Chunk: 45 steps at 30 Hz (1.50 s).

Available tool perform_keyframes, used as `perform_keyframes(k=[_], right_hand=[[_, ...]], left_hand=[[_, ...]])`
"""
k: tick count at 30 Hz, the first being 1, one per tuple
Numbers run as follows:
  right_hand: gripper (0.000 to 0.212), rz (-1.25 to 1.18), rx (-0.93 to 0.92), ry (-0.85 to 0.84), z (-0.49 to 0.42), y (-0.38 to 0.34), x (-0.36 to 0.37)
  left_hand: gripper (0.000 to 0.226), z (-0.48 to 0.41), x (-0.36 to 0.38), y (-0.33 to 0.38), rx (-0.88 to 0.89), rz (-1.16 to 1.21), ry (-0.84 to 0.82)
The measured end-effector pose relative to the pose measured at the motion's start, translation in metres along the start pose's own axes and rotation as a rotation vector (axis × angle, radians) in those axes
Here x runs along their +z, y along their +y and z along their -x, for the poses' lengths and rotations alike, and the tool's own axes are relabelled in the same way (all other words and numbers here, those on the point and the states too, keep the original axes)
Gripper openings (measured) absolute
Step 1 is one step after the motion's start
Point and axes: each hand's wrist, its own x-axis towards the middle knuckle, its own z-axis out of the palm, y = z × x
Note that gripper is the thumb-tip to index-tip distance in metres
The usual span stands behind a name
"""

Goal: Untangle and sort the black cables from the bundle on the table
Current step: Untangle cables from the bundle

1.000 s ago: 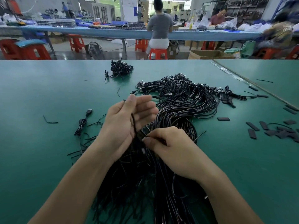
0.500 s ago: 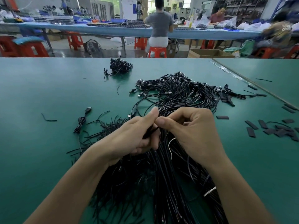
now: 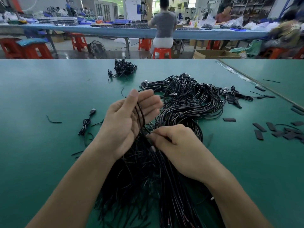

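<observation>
A big bundle of black cables (image 3: 189, 102) sprawls over the green table (image 3: 41, 89), looping from the far middle down to the near edge. My left hand (image 3: 126, 120) is raised above it, palm turned right and fingers nearly straight, with a couple of black cables (image 3: 141, 112) running across the palm under the thumb. My right hand (image 3: 177, 145) sits lower and to the right, fingers curled, pinching a cable end just below the left hand. The near part of the bundle lies under both forearms.
A small heap of black cables (image 3: 124, 68) lies at the far middle. A single coiled cable with a plug (image 3: 87, 122) lies to the left. Flat black strips (image 3: 286, 132) are scattered at the right. A seam (image 3: 256, 83) divides the tables on the right.
My left hand has lifted and spread its fingers with cables across the palm. My right hand has dropped from the left fingertips down and nearer to me, pinching a cable end.
</observation>
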Motion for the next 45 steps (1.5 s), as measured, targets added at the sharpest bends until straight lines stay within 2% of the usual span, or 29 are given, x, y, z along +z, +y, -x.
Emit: perform_keyframes(k=[3, 4, 6, 9, 11, 13, 17, 21, 25, 27, 29, 31, 33, 35, 37, 40, 45], right_hand=[[0.022, 0.009, -0.039, 0.069, 0.002, -0.003, -0.01], [0.021, -0.025, -0.067, 0.085, 0.002, -0.005, -0.013], [0.02, -0.061, -0.12, 0.156, 0.001, -0.004, -0.02], [0.01, -0.162, -0.137, 0.266, -0.001, 0.001, -0.027], [0.011, -0.277, -0.134, 0.318, -0.001, 0.004, -0.03], [0.013, -0.32, -0.123, 0.37, -0.001, 0.006, -0.031], [0.016, -0.209, 0.01, 0.394, -0.003, 0.012, -0.023], [0.019, -0.171, 0.115, 0.249, -0.003, 0.01, -0.016], [0.029, -0.071, 0.048, 0.052, -0.001, -0.001, -0.009], [0.033, -0.006, 0.009, -0.029, 0.002, -0.007, -0.009], [0.032, 0.052, -0.046, -0.05, 0.005, -0.011, -0.012], [0.025, 0.09, -0.124, 0.016, 0.006, -0.012, -0.018], [0.014, 0.116, -0.172, 0.154, 0.006, -0.011, -0.026], [0.006, 0.083, -0.184, 0.277, 0.005, -0.006, -0.033], [0.008, -0.101, -0.174, 0.307, 0.004, 0.0, -0.036], [0.008, -0.307, -0.138, 0.271, 0.0, 0.004, -0.032], [0.013, -0.542, -0.113, 0.075, -0.002, 0.004, -0.021]], left_hand=[[0.033, 0.0, -0.008, -0.008, 0.123, -0.416, 0.154], [0.031, 0.001, -0.008, -0.008, 0.121, -0.555, 0.14], [0.041, 0.007, -0.006, -0.007, -0.008, -0.693, -0.012], [0.052, 0.015, 0.002, -0.001, -0.295, -0.625, -0.269], [0.052, 0.019, 0.004, 0.003, -0.368, -0.604, -0.344], [0.052, 0.018, 0.003, 0.007, -0.379, -0.506, -0.319], [0.047, 0.015, 0.005, 0.015, -0.369, -0.194, -0.261], [0.043, 0.011, 0.006, 0.014, -0.235, -0.046, -0.127], [0.041, 0.007, 0.005, 0.006, -0.114, 0.039, -0.068], [0.038, 0.005, 0.003, 0.0, -0.036, -0.042, 0.037], [0.029, 0.003, 0.0, -0.005, 0.038, -0.257, 0.147], [0.031, 0.006, 0.001, -0.007, 0.012, -0.5, 0.106], [0.045, 0.012, 0.003, -0.005, -0.108, -0.654, -0.051], [0.053, 0.017, 0.007, -0.001, -0.231, -0.643, -0.191], [0.052, 0.019, 0.009, 0.001, -0.299, -0.561, -0.278], [0.052, 0.019, 0.012, 0.005, -0.363, -0.462, -0.245], [0.059, 0.02, 0.007, 0.012, -0.446, -0.286, -0.282]])
